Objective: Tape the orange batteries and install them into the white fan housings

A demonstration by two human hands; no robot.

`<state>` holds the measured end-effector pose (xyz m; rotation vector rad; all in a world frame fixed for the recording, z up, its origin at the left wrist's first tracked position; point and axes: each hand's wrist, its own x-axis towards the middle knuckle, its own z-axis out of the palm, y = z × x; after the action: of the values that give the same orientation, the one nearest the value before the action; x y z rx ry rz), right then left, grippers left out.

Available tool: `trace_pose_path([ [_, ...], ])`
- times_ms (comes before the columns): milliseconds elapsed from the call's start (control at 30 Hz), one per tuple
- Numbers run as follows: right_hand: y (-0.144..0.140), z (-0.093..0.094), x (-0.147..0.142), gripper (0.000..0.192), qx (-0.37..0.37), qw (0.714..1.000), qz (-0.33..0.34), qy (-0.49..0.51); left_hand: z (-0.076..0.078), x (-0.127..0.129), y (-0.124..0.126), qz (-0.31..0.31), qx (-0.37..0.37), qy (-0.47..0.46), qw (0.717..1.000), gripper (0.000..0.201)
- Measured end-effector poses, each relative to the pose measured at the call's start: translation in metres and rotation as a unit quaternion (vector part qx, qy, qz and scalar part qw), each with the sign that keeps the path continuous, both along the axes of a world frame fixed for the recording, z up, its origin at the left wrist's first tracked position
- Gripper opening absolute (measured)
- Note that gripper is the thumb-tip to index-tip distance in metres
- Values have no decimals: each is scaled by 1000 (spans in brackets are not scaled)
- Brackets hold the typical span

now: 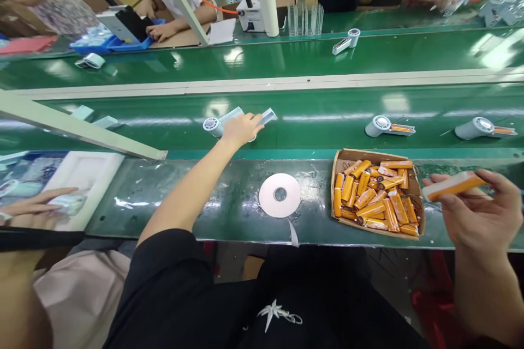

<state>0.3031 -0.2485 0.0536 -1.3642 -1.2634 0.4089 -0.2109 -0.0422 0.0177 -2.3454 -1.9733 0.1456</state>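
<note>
My left hand (240,130) reaches out over the green belt, its fingers closed round a pale blue handheld fan (268,116), whose round head is mostly hidden under the hand. A second pale blue fan (213,126) lies right beside it, to the left. On the right, my right hand (485,215) holds an orange battery (456,186) between thumb and fingers; a white strip runs along its upper side. Left of that hand stands a cardboard box (334,188) full of orange batteries (372,199). A roll of white tape (270,196) lies flat on the bench, its loose end hanging over the front edge.
Two fans with orange batteries in their handles (403,129) (503,131) lie on the belt. A slanted metal post (82,125) crosses at left. A co-worker's hand (36,207) is over a white foam tray (96,180). Other people work across the belt.
</note>
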Motion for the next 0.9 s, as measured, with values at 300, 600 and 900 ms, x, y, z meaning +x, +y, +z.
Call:
trace_pose_path([
  [300,-14,-17,-9,69,-32,991,-2,131,1,-18,3,-77,-12,-22,997,44],
  [600,-14,2,0,62,16,997,9,80,-2,59,46,-225,-44,-46,972,39],
  [900,143,21,-90,58,-55,966,250,-38,-35,186,50,-274,-71,-257,924,25],
])
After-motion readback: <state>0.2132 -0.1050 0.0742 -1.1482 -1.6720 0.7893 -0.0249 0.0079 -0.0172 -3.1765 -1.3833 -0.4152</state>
